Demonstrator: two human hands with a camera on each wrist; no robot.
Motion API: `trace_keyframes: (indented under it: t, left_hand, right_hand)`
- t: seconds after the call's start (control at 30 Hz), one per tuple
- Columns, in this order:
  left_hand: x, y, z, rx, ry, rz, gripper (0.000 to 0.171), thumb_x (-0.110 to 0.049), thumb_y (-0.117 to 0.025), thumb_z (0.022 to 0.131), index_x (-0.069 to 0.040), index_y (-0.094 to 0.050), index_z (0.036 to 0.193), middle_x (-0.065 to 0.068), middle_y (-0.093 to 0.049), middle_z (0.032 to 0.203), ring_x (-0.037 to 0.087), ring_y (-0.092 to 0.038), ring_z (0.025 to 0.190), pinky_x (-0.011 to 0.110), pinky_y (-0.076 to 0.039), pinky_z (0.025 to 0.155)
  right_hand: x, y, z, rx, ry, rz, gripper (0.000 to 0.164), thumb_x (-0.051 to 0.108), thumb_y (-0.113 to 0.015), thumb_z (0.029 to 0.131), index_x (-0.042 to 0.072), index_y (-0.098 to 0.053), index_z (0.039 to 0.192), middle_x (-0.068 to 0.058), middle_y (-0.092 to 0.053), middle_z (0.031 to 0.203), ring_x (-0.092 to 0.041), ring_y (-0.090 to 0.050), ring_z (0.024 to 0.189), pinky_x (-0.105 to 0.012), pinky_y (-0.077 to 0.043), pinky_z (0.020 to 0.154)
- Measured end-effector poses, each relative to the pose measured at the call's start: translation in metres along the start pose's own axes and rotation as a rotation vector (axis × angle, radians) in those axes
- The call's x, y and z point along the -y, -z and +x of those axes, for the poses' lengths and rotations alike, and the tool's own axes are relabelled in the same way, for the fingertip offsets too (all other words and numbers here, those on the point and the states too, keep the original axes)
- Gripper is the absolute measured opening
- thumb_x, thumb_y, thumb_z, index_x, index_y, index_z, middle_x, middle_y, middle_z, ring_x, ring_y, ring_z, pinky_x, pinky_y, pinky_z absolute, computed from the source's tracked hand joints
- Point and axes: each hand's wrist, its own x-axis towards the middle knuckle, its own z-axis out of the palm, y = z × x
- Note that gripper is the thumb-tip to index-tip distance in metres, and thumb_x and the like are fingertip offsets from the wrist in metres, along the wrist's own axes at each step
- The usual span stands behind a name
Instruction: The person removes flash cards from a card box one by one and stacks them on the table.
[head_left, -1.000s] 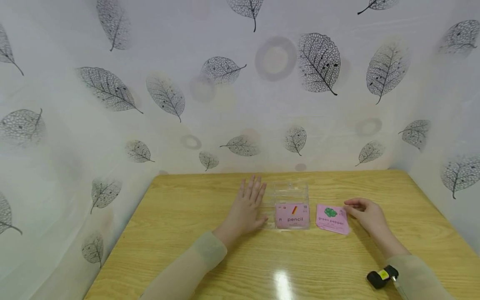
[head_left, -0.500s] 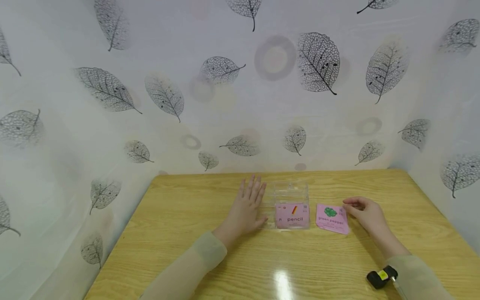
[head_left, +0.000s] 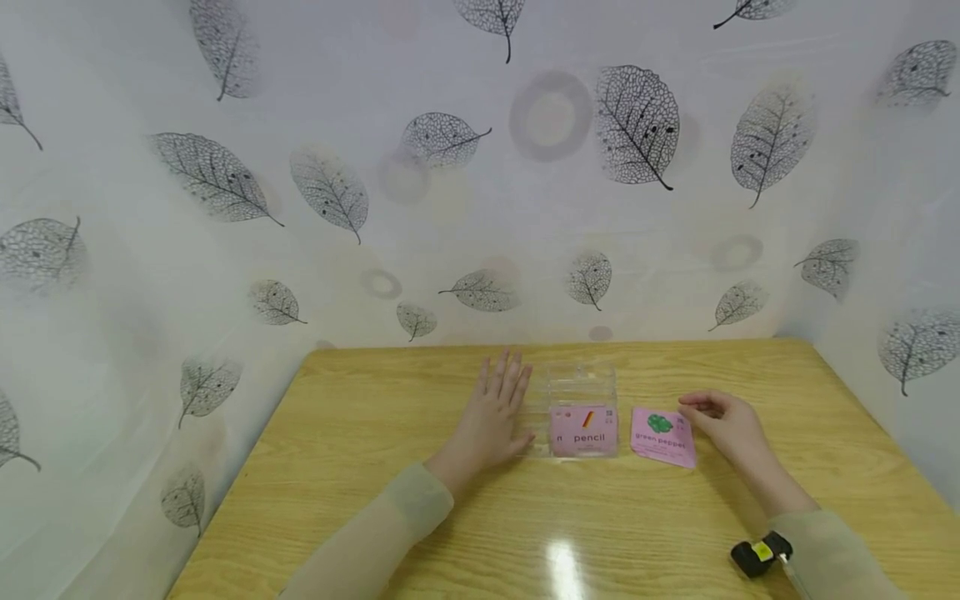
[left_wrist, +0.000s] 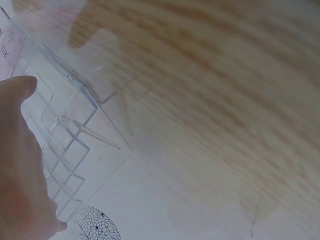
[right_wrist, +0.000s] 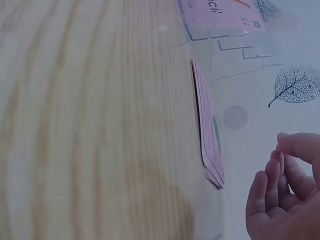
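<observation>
My left hand (head_left: 491, 417) lies with fingers spread over the left part of a clear plastic stepped rack (head_left: 581, 379); the left wrist view shows its thumb against the rack's clear wall (left_wrist: 65, 117). A pink card reading "pencil" (head_left: 585, 431) stands in the rack's front tier. To the right, a small stack of pink cards (right_wrist: 206, 120) lies on the table, topped by the "green pepper" card (head_left: 663, 442). My right hand (head_left: 727, 425) hovers by the stack's upper right corner. Its fingers are loosely curled, thumb near the index finger, with nothing visible between them.
A wooden table (head_left: 480, 533) spreads around the rack and cards. Behind it hangs a pale sheet (head_left: 480, 225) printed with leaves. A black wrist device (head_left: 759, 554) sits by the right sleeve.
My right hand has shifted slightly left and up, its fingertips now above the card's upper right corner. The left hand, the rack and the card stack show no clear movement.
</observation>
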Motion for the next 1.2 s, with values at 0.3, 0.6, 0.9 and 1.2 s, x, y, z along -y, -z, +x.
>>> trace_keyframes:
  t: [0.3,0.6,0.9,1.2]
  left_hand:
    - [0.001,-0.002,0.001,-0.013,-0.001,0.002,0.105,-0.080,-0.033,0.100,-0.005,-0.012,0.171,0.021,-0.010,0.179,0.041,-0.015,0.166,0.058,-0.018,0.135]
    - [0.000,-0.001,0.000,-0.009,0.000,-0.013,0.105,-0.079,-0.033,0.100,-0.004,-0.010,0.171,0.020,-0.009,0.179,0.041,-0.012,0.166,0.058,-0.013,0.136]
    - [0.001,0.004,0.000,0.027,-0.009,-0.019,0.106,-0.079,-0.033,0.100,-0.005,-0.008,0.171,0.019,-0.009,0.179,0.041,-0.007,0.167,0.058,-0.012,0.136]
    - [0.001,0.000,0.000,0.021,-0.007,-0.009,0.106,-0.080,-0.033,0.100,-0.005,-0.008,0.171,0.021,-0.004,0.179,0.041,-0.005,0.167,0.057,-0.012,0.136]
  right_hand:
    - [0.006,-0.002,-0.001,0.005,0.030,-0.009,0.035,0.024,-0.068,0.105,-0.006,-0.071,0.124,-0.016,-0.073,0.110,0.000,-0.055,0.083,-0.017,-0.049,0.066]
    - [0.016,-0.005,-0.003,0.014,0.049,0.011,0.032,0.022,-0.070,0.103,-0.004,-0.072,0.121,-0.008,-0.074,0.104,0.002,-0.056,0.082,-0.017,-0.050,0.067]
    - [0.027,-0.007,-0.008,0.030,0.091,0.013,0.029,0.018,-0.071,0.103,-0.005,-0.072,0.121,-0.008,-0.076,0.104,0.006,-0.057,0.082,-0.016,-0.051,0.070]
    - [0.035,-0.011,-0.010,0.068,0.107,0.060,0.029,0.014,-0.071,0.102,-0.006,-0.071,0.122,-0.007,-0.075,0.104,0.002,-0.061,0.085,-0.016,-0.054,0.074]
